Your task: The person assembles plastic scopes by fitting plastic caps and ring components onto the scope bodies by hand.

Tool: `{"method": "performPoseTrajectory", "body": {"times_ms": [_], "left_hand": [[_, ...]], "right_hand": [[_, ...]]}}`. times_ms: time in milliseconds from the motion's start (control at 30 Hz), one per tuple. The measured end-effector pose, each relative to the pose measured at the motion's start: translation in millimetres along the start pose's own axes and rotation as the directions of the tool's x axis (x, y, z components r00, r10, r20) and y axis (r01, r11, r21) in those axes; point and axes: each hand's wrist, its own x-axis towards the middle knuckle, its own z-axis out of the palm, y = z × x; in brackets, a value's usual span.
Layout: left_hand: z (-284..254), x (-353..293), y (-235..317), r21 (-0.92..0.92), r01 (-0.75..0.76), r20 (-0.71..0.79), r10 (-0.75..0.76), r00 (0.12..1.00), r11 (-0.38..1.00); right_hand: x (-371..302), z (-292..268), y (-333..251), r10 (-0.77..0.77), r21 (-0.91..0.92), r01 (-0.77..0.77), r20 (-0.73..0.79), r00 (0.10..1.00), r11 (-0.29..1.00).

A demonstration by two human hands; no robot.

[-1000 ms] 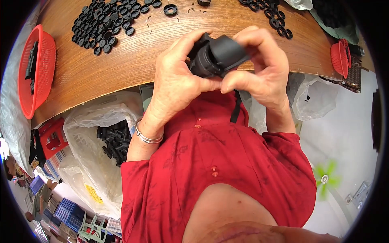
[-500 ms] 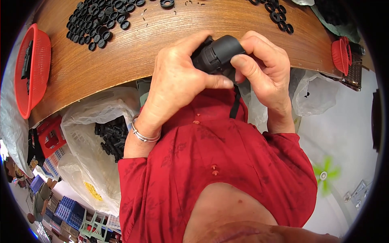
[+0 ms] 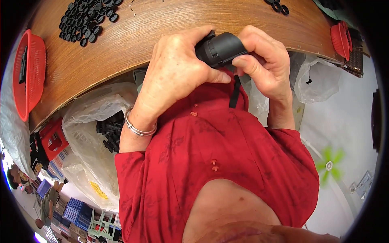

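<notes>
My left hand (image 3: 176, 67) is wrapped round a black scope-like tube (image 3: 227, 46), with its thumb along the near side and its index finger over the far side. The tube lies tilted, and its smooth wide end points to the right. At that end my right hand (image 3: 267, 67) is closed, its thumb and bent index finger against the rim. What lies between the right fingertips, if anything, is hidden. Both hands are in front of my chest, at the near edge of the wooden table (image 3: 162, 24).
Many small black round caps (image 3: 87, 22) lie heaped at the far left; black rings (image 3: 279, 7) lie far right. A red basket (image 3: 34, 73) with black parts stands at the left edge, another red basket (image 3: 339, 42) at the right. A plastic bag (image 3: 85, 133) of black parts is below left.
The view has shifted, so the caps and table sit higher in it. Both hands keep nearly the same grip on the tube, which is turned slightly.
</notes>
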Motion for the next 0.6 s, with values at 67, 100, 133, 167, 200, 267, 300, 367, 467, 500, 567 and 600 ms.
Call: {"method": "performPoseTrajectory", "body": {"times_ms": [67, 100, 133, 167, 200, 267, 300, 367, 467, 500, 567, 600], "left_hand": [[3.9, -0.7, -3.5, -0.020, 0.001, 0.020, -0.001, 1.000, 1.000], [6.0, -1.7, -4.2, -0.026, -0.015, 0.003, 0.015, 1.000, 1.000], [8.0, -2.8, -5.1, -0.032, -0.031, -0.013, 0.030, 0.999, 0.999], [9.8, -3.9, -7.0, -0.029, -0.029, -0.006, 0.029, 1.000, 0.999], [11.7, -5.0, -9.1, -0.316, 0.027, 0.043, -0.014, 0.999, 0.948], [10.1, -9.6, -8.3, -0.719, 0.179, 0.180, -0.069, 0.981, 0.672], [12.3, -14.1, -12.2, -0.717, 0.179, 0.177, -0.073, 0.982, 0.674], [22.3, -19.3, -27.5, -0.832, 0.246, 0.182, -0.174, 0.968, 0.497], [36.7, -33.5, -48.9, -0.834, 0.381, 0.264, -0.316, 0.911, 0.399], [39.5, -35.3, -55.4, -0.846, 0.427, 0.302, -0.375, 0.877, 0.319], [41.5, -39.1, -60.2, -0.834, 0.465, 0.315, -0.437, 0.843, 0.297], [42.9, -41.3, -61.3, -0.834, 0.487, 0.318, -0.496, 0.808, 0.260]], "right_hand": [[-5.5, 0.9, -2.9, 0.078, 0.059, -0.079, 0.021, 0.997, 0.995], [-7.8, 1.5, -0.4, 0.081, 0.061, -0.082, 0.015, 0.997, 0.995], [-9.3, 1.7, 4.9, 0.045, 0.068, -0.045, -0.008, 0.999, 0.997], [-11.3, 1.6, 8.3, 0.009, 0.074, -0.007, -0.031, 0.999, 0.997], [-15.6, -0.4, 9.4, 0.037, 0.129, -0.032, -0.038, 0.999, 0.991], [-23.4, 2.3, 16.6, 0.090, 0.487, -0.028, -0.106, 0.990, 0.873], [-25.5, 4.5, 19.5, 0.149, 0.617, -0.038, -0.130, 0.980, 0.786], [-36.0, 16.9, 30.5, 0.161, 0.646, 0.011, -0.208, 0.965, 0.763], [-56.7, 43.4, 38.3, 0.520, 0.800, -0.270, -0.061, 0.852, 0.535], [-65.7, 50.9, 43.2, 0.591, 0.792, -0.377, 0.025, 0.806, 0.480], [-79.2, 64.4, 46.3, 0.605, 0.808, -0.511, 0.257, 0.754, 0.293], [-79.9, 67.7, 42.8, 0.598, 0.759, -0.566, 0.301, 0.743, 0.322]]}}
